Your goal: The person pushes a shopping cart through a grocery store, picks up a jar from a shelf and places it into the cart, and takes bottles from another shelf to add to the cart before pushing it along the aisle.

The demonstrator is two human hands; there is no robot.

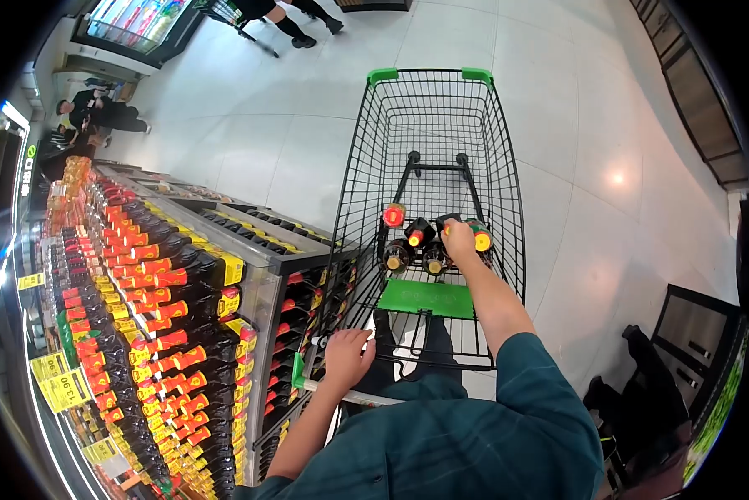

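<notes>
A black wire shopping cart [516, 225] with green corner pieces stands in front of me. Several dark bottles stand together near its rear end, among them one with a red cap [394, 215] and one with a yellow cap [481, 241]. Inside the cart, my right hand [459, 239] is closed around the top of a dark bottle between the others. My left hand [349, 357] is at the cart's handle side, fingers bent and pressed together; what lies under them is hidden. A green panel [427, 297] lies between the bottles and my body.
On the left, a shelf [262, 283] carries rows of dark bottles with red and yellow labels, with yellow price tags [62, 390]. People stand at the upper left and top, another at the lower right. A lit cooler [133, 29] is at the upper left.
</notes>
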